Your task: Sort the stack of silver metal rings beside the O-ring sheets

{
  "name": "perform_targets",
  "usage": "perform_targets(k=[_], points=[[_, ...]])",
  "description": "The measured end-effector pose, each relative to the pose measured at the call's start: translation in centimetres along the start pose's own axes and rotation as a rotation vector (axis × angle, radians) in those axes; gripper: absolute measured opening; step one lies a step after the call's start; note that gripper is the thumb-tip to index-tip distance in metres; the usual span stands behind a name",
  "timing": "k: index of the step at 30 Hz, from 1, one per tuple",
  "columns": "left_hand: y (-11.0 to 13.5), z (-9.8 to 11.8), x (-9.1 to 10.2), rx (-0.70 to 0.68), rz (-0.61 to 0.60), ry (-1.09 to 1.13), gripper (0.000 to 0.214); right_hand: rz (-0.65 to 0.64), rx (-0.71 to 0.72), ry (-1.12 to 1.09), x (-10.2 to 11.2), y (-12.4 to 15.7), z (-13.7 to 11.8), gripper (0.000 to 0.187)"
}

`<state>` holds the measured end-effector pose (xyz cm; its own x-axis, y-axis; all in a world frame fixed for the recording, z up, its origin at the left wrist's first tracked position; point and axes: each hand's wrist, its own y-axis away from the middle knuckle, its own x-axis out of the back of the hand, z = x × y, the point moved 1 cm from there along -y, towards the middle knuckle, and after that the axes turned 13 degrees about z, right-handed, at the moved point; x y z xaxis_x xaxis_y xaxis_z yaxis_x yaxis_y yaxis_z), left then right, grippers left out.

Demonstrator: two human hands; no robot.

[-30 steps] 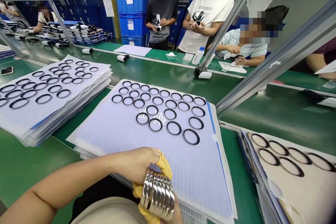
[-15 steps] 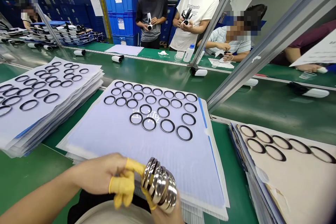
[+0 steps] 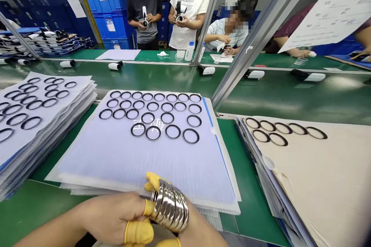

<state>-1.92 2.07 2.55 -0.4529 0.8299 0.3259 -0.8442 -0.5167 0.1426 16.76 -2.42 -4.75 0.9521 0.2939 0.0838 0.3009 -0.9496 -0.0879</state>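
Observation:
A row of shiny metal rings is bunched together around my right hand. Yellow-covered fingertips of that hand stick out past the left end of the bunch. My left hand is curled beside the same end, its thumb against the end ring; whether its fingers pinch a ring is hidden. Both hands wear yellow finger covers. Just beyond them lies a stack of whitish sheets, with several dark-rimmed rings laid out in rows on its far half.
Another sheet stack with rings stands at left; a beige-topped stack with several rings lies right. A slanting metal post rises behind. White-and-black devices line the green bench beyond, where co-workers handle parts.
The view has swung right. My left hand has moved in against the ring bunch, its extended index finger now curled. The rings sit more evenly in line; one more ring shows on the right stack.

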Motion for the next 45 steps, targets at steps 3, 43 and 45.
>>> perform_targets(k=[3, 43, 45], points=[[0.1, -0.2, -0.2, 0.034, -0.006, -0.025, 0.064, 0.05, 0.008, 0.003, 0.2, 0.1, -0.6, 0.095], [-1.1, -0.6, 0.6, 0.071, 0.371, 0.153, 0.024, -0.157, 0.133, -0.205, -0.5, 0.0, 1.4, 0.044], [-1.2, -0.5, 0.5, 0.024, 0.375, 0.105, 0.018, -0.217, 0.043, -0.307, -0.8, 0.0, 0.9, 0.044]])
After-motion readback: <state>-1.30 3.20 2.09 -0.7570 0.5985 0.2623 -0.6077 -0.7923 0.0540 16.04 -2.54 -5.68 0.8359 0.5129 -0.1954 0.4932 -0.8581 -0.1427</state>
